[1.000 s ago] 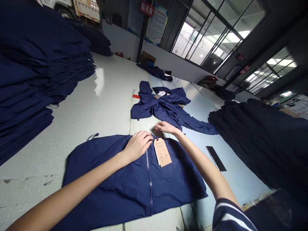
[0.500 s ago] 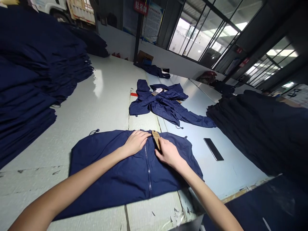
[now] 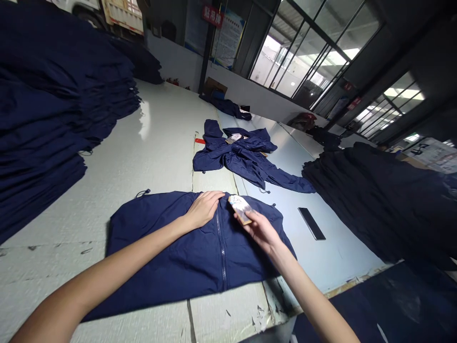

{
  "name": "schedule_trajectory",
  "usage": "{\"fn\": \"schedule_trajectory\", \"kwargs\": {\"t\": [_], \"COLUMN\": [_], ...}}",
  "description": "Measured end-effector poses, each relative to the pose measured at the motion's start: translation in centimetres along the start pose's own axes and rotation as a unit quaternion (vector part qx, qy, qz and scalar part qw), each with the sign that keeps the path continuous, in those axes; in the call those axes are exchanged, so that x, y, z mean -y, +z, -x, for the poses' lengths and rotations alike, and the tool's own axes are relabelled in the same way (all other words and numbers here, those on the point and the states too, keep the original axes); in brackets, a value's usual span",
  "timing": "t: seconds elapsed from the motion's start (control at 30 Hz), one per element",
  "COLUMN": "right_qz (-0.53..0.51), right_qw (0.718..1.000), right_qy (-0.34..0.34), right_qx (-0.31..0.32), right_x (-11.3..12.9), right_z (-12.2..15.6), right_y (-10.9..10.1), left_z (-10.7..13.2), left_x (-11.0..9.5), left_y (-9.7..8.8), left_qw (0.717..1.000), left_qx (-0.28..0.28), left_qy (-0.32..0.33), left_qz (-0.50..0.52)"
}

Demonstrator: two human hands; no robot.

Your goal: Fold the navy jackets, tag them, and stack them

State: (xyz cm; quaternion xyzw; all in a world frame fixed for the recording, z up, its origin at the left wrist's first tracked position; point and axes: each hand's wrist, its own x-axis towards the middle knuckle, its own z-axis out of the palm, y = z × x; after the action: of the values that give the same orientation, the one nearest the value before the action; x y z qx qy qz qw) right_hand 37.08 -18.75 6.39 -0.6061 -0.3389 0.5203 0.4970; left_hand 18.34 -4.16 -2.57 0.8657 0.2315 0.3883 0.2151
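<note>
A navy zip-front jacket [image 3: 185, 252] lies folded flat on the pale table [image 3: 157, 147] in front of me. My left hand [image 3: 204, 208] rests palm down on the jacket near the top of the zipper, fingers loosely curled. Just to its right, my right hand [image 3: 262, 229] pinches a tan paper hang tag [image 3: 240, 207] and holds it lifted above the jacket's collar area.
A second navy jacket [image 3: 243, 157] lies crumpled further back with its own tag. Tall stacks of folded navy garments [image 3: 53, 109] fill the left; a dark heap [image 3: 378, 200] covers the right. A black phone [image 3: 312, 223] lies flat to the right of my hand.
My right hand drew back from the collar, took hold of the hang tag and has now lifted and turned it. My left hand stayed on the jacket.
</note>
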Motion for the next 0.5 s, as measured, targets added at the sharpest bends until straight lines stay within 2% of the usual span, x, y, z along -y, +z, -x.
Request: {"fn": "schedule_trajectory", "kwargs": {"t": [0.13, 0.2, 0.27, 0.33, 0.37, 0.43, 0.5], "right_qz": [0.038, 0.079, 0.112, 0.138, 0.153, 0.207, 0.305], "right_qw": [0.990, 0.980, 0.973, 0.974, 0.977, 0.978, 0.945], "right_qy": [0.104, 0.150, 0.165, 0.138, 0.109, 0.021, -0.089], "right_qx": [0.084, 0.100, 0.118, 0.117, 0.098, 0.020, -0.080], "right_x": [-1.4, -1.2, -0.9, -0.8, -1.0, -1.5, -2.1], "right_z": [4.3, 6.0, 7.0, 7.2, 7.1, 6.4, 5.3], "right_y": [1.4, 1.3, 0.6, -0.8, -1.7, -3.9, -6.4], "left_z": [-0.2, -0.3, -0.2, -0.1, 0.0, 0.2, 0.4], "left_x": [-0.3, -0.7, -1.2, -1.9, -2.2, -3.0, -3.6], "left_y": [-0.6, -0.9, -1.2, -1.5, -1.6, -1.7, -1.7], "left_qw": [0.999, 0.998, 0.996, 0.993, 0.991, 0.985, 0.978], "left_qx": [0.019, 0.039, 0.057, 0.078, 0.093, 0.129, 0.161], "left_qy": [0.030, 0.050, 0.067, 0.086, 0.096, 0.113, 0.121], "left_qz": [0.030, 0.029, 0.016, 0.000, -0.008, -0.029, -0.051]}}
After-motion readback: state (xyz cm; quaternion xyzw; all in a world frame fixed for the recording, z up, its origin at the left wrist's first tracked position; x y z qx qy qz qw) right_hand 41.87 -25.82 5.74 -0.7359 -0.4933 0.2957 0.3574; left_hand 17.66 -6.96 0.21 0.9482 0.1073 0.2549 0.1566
